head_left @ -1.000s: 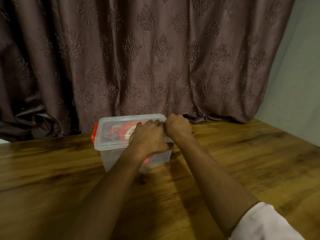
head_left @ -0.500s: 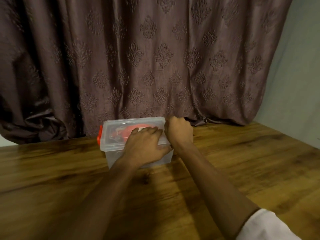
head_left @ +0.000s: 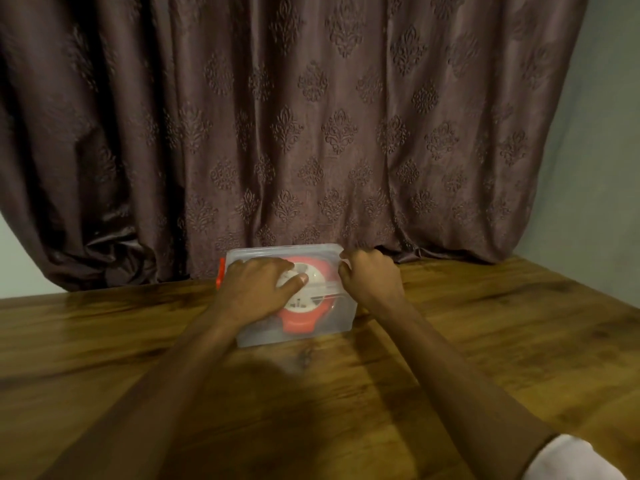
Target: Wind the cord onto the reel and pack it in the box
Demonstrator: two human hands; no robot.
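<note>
A clear plastic box (head_left: pixel 343 317) with its lid on stands on the wooden table near the curtain. Through the lid shows the red and white cord reel (head_left: pixel 308 299), lying flat inside. An orange latch (head_left: pixel 219 277) sits on the box's left end. My left hand (head_left: pixel 256 289) lies flat on the lid, fingers spread, pressing on it. My right hand (head_left: pixel 372 277) is at the box's right end with its fingers curled around the lid's edge there; the latch on that side is hidden by the hand.
The wooden table (head_left: pixel 485 341) stretches toward me and to both sides of the box. A dark patterned curtain (head_left: pixel 311 133) hangs right behind the box, touching the tabletop. A pale wall (head_left: pixel 609 150) is at the right.
My left hand has slid left across the lid, uncovering the reel. The right hand stays at the right end. The view has shifted, so the box appears a little nearer the middle.
</note>
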